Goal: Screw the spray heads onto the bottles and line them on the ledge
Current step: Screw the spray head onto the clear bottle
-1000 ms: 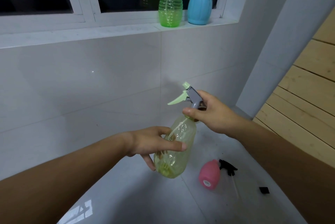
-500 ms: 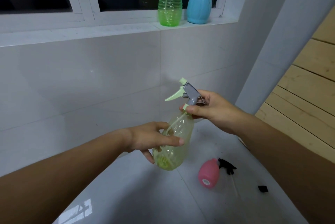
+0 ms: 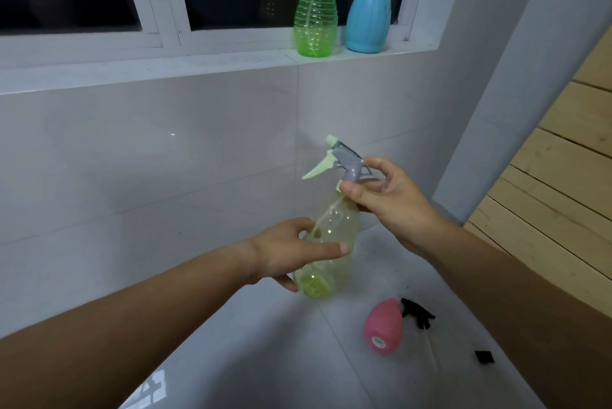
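I hold a clear yellow bottle (image 3: 331, 253) in mid-air, tilted slightly. My left hand (image 3: 288, 251) wraps around its belly. My right hand (image 3: 387, 196) pinches the collar under the grey and pale-green spray head (image 3: 344, 163), which sits on the bottle's neck. On the white window ledge (image 3: 198, 60) stand a green bottle (image 3: 316, 16) and a blue bottle (image 3: 369, 11), both with spray heads on. A pink bottle (image 3: 384, 326) lies on its side on the floor, with a loose black spray head (image 3: 417, 312) at its neck end.
A small black piece (image 3: 484, 356) lies on the tiled floor (image 3: 265, 359) to the right of the pink bottle. A white tiled wall (image 3: 149, 160) rises below the ledge. Wooden slats (image 3: 563, 176) stand at the right. The ledge has bare room left of the green bottle.
Both hands have lifted the yellow bottle a little higher. My right hand's fingers have shifted around the collar, with the index and middle fingers now spread away from the spray head.
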{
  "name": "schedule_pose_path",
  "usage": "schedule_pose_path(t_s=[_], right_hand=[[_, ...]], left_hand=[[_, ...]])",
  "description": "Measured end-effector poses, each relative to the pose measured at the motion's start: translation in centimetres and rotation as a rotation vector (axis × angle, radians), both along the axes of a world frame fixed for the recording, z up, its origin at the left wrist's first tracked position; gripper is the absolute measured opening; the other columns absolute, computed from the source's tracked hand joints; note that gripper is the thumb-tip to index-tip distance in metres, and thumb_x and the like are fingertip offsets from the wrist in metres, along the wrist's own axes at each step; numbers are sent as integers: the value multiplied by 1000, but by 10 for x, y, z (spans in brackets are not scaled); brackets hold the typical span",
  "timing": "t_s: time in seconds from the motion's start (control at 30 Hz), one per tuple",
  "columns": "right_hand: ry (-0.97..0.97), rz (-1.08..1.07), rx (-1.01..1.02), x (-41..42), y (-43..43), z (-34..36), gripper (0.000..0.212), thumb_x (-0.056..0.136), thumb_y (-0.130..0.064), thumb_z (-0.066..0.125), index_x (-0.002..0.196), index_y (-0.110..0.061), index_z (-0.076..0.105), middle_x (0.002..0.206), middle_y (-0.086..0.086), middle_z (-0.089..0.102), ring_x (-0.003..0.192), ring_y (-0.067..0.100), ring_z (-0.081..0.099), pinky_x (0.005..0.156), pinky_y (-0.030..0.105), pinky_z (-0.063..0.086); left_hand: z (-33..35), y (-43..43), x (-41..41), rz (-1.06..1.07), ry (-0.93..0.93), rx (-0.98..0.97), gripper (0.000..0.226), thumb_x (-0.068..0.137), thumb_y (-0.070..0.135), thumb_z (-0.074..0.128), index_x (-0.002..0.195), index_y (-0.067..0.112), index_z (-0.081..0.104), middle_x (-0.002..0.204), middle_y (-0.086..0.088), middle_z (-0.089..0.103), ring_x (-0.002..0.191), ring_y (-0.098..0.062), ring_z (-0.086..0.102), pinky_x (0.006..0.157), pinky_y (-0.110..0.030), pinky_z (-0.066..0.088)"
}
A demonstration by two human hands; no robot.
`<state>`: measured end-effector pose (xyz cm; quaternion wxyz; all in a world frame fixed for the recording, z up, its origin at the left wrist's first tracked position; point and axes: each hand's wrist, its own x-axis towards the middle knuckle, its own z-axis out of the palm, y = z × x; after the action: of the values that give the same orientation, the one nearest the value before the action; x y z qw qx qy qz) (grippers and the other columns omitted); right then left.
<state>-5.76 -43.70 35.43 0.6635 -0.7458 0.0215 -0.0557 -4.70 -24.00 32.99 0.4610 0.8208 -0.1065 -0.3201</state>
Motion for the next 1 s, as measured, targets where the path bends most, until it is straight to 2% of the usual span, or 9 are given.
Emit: schedule_pose_path(t_s=[0.07, 0.17, 0.27, 0.33, 0.47, 0.6, 0.7, 0.87, 1.0], right_hand=[[16, -20, 4, -2, 4, 1, 65, 75, -54, 71, 129, -24, 49, 113, 7, 72, 99, 18, 71, 84, 33, 56], [33, 20, -30, -8, 11, 3, 34, 95, -52, 44, 119, -31, 57, 125, 4, 65, 107, 15, 65, 87, 35, 54], [-4, 120, -91, -9, 22, 10, 48, 85, -72, 37, 123, -47, 53, 131, -6, 63, 115, 9, 62, 100, 41, 50], [-53, 154, -120, -3, 31, 24, 59, 75, -86, 35, 126, -58, 46, 136, -12, 58, 119, 7, 59, 108, 45, 43], [-174, 181, -98, 23, 46, 69, 48, 92, -64, 31, 136, -47, 42, 140, -14, 54, 124, -2, 54, 111, 34, 42], [-242, 195, -80, 61, 59, 121, 51, 100, -51, 23, 147, -33, 36, 132, -16, 56, 119, -1, 55, 108, 29, 41], [-240, 177, -25, 100, 71, 150, 53, 102, -49, 22, 148, -26, 34, 117, -15, 55, 105, -1, 54, 106, 31, 39], [-259, 161, -74, 163, 90, 160, 64, 90, -65, 33, 146, -36, 35, 150, -4, 47, 134, 16, 48, 113, 45, 37], [-234, 148, -79, 187, 99, 153, 73, 80, -72, 38, 145, -40, 36, 151, -7, 45, 136, 17, 46, 113, 47, 38]], left_hand=[[8, 0, 4, 82, -51, -45, 62, 75, 63, 80, 124, 29, 62, 111, 1, 72, 97, -19, 74, 78, -44, 66], [27, 4, 14, 194, -138, -138, 70, 75, 68, 77, 131, 31, 58, 115, 6, 70, 103, -15, 70, 85, -45, 65], [55, 9, 22, 232, -241, -197, 64, 84, 63, 72, 134, 30, 51, 114, 8, 68, 102, -13, 68, 90, -46, 61], [74, 14, 31, 225, -319, -206, 75, 79, 70, 71, 138, 30, 48, 121, 4, 70, 108, -19, 71, 94, -50, 61], [117, 25, 56, 181, -413, -182, 82, 77, 69, 62, 150, 40, 37, 136, -3, 59, 113, -22, 64, 82, -38, 59], [164, 35, 92, 221, -558, -201, 70, 95, 41, 70, 153, 27, 34, 119, -3, 68, 104, -16, 67, 85, -32, 53], [188, 42, 121, 335, -639, -219, 61, 94, 40, 72, 142, 17, 43, 108, -3, 70, 89, -11, 67, 78, -29, 54], [194, 49, 163, 422, -721, -230, 56, 93, 38, 73, 139, 14, 51, 121, -7, 68, 106, -23, 68, 93, -37, 55], [188, 54, 185, 453, -675, -239, 53, 94, 34, 73, 139, 13, 53, 113, -3, 66, 98, -19, 67, 80, -29, 53]])
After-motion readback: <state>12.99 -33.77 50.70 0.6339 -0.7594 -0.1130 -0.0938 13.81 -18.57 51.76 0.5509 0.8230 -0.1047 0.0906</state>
